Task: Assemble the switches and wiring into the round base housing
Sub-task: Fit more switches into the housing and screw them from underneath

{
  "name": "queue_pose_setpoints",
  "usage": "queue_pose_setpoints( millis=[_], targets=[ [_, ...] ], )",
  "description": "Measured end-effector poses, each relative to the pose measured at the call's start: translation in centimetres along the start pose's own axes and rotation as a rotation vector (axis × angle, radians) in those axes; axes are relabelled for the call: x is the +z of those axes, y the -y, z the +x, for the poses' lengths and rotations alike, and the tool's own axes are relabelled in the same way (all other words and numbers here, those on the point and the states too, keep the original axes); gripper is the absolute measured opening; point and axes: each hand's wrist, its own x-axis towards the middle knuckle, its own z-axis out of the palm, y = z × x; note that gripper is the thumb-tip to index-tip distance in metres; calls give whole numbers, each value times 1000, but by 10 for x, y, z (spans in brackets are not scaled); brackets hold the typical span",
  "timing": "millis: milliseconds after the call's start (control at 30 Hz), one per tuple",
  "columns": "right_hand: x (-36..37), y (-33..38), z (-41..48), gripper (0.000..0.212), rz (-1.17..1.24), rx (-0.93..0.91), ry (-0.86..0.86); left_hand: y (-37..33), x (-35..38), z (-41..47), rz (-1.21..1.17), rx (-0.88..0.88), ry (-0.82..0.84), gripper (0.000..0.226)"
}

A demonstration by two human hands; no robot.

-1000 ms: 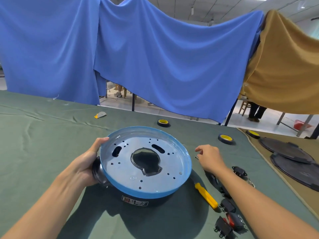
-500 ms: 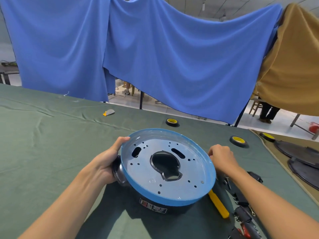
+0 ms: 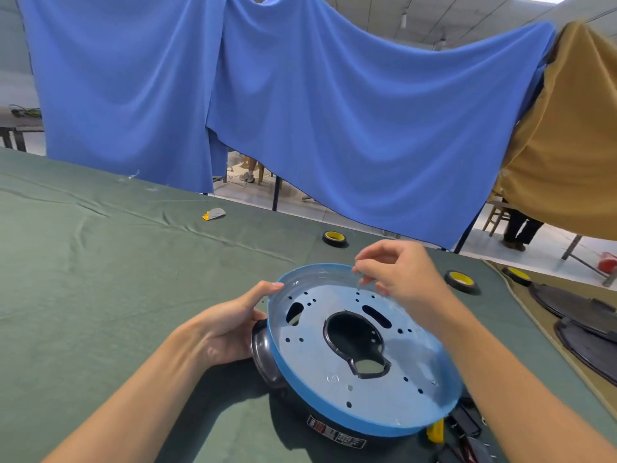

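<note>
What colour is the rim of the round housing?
Bright blue. The rim of the housing shows best in the head view.

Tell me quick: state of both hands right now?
Left hand: grips the round base housing by its left edge.
Right hand: fingertips pinched over the far rim; contents cannot be told.

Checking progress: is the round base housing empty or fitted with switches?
Empty as far as visible: round base housing shows open cutouts; switches lie outside it.
</note>
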Motion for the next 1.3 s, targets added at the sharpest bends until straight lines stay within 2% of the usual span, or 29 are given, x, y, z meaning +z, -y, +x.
queue_pose_setpoints(
  millis=[133, 200, 433, 800, 1067, 1300],
  targets=[
    [48, 10, 7, 10, -18, -99, 97, 1, -4, 0, -15, 11, 44, 69],
    [65, 11, 11, 12, -91, -153, 113, 2, -5, 1, -19, 10, 50, 63],
    [73, 2, 17, 11, -266, -216, 159, 2, -6, 5, -37, -9, 68, 64],
    [74, -3, 19, 7, -320, -233, 195, 1, -3, 5, -84, -20, 53, 65],
    [75, -3, 22, 14, -620, -377, 319, 0, 0, 4, -110, -35, 43, 72],
    [83, 4, 29, 16, -787, -344, 379, 0, 1, 2, -96, -27, 49, 67]
  ],
)
